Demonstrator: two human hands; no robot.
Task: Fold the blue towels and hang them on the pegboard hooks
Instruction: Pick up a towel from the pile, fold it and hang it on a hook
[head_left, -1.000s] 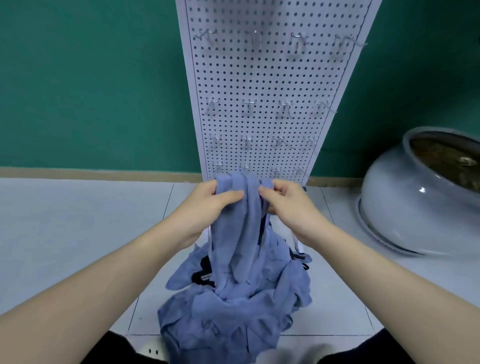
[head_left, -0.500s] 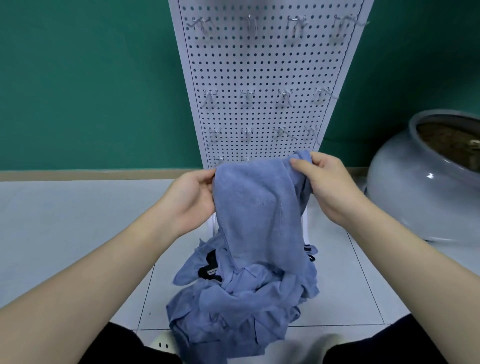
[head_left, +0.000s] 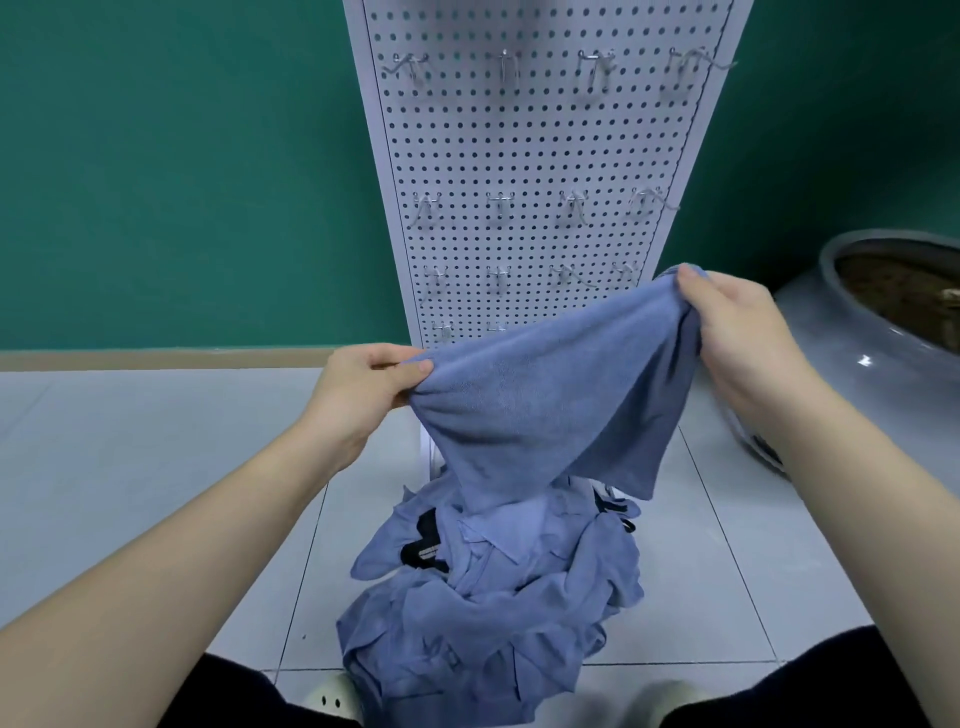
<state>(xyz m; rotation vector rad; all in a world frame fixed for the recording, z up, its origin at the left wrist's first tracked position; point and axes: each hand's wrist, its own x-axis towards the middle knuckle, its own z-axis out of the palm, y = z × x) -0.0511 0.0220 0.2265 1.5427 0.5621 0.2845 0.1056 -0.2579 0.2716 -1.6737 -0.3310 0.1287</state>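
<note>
Pile (head_left: 488, 613): soft blue towels heaped loose and crumpled on pale floor tiles (head_left: 156, 467), spilling over a dark basket (head_left: 421, 545) barely visible beneath; none folded.

Towel in hand (head_left: 545, 410): one blue terry cloth, matte and nubby, lifted clear above the pile and stretched between both hands; lower end sagging to a point, touching the heap.

Left hand (head_left: 358, 389): pinching one bunched corner between thumb and fingers.

Right hand (head_left: 737, 332): gripping the opposite corner, held higher, fingers curled over the edge.

Progress: early, by the look of it. Spreading under way, no fold made, nothing hung.

Left to do: fold this towel, hook it, then work through the whole heap.

Pegboard (head_left: 535, 171): white perforated metal panel, upright against the wall just behind the pile.

Hooks (head_left: 501, 205): thin wire, in rows of four, every visible one bare.

Pot (head_left: 883, 332): large glazed grey bowl, rounded and glossy, at right on the floor.

Wall (head_left: 182, 171): flat green, tan baseboard.
</note>
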